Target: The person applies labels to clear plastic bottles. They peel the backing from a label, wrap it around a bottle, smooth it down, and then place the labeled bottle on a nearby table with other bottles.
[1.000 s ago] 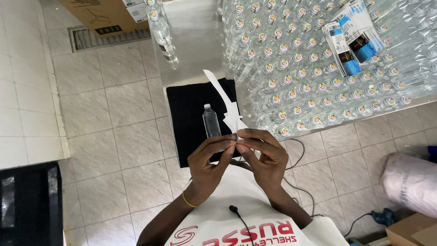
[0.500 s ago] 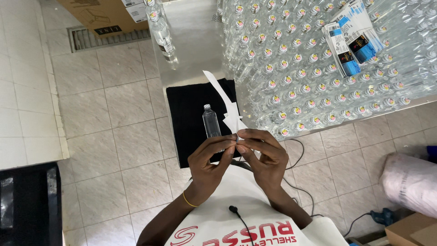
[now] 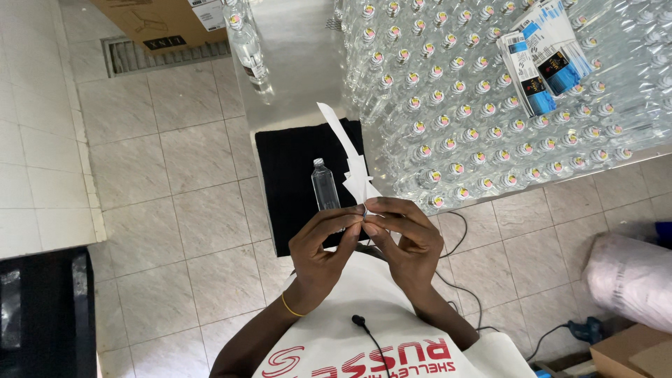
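My left hand (image 3: 323,246) and my right hand (image 3: 402,241) meet in front of my chest, fingertips pinched together on the lower end of a white paper label strip (image 3: 350,157) that rises up and away from them. A small clear plastic bottle (image 3: 325,186) with a clear cap lies on a black cloth (image 3: 287,175) just beyond my left fingers. Whether my left fingers touch the bottle is hidden. A thin yellow band circles my left wrist.
Rows of many clear bottles (image 3: 476,105) fill the steel table (image 3: 294,63) to the right, with a stack of blue and black printed labels (image 3: 542,59) on top. A cardboard box (image 3: 164,21) sits at the top, tiled floor to the left, cables and a wrapped bundle (image 3: 630,276) to the right.
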